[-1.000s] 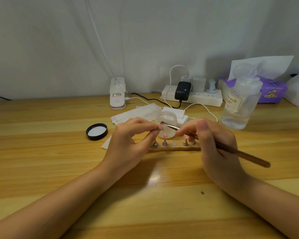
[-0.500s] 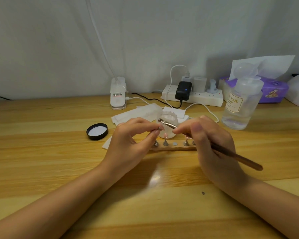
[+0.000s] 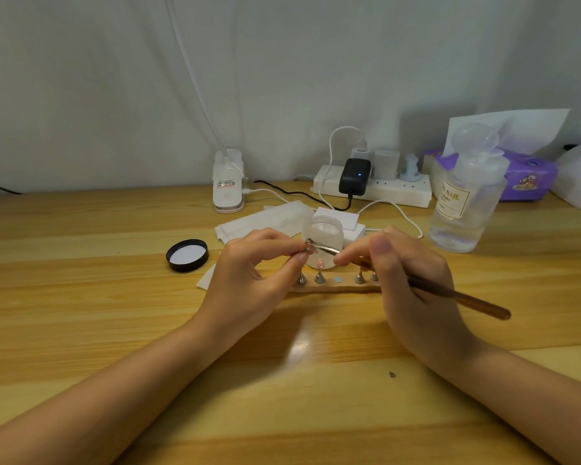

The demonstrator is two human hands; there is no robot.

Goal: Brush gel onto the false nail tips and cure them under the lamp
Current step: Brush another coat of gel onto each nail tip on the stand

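The false nail tip (image 3: 308, 250) is pinched between thumb and fingers of the left hand (image 3: 252, 280), above the wooden holder strip (image 3: 336, 289) on the table (image 3: 114, 313). The brush (image 3: 416, 283), gripped by the right hand (image 3: 413, 283), seems to touch the tip with its metal end. Behind them stands a small clear jar (image 3: 323, 233), its black lid (image 3: 187, 255) to the left.
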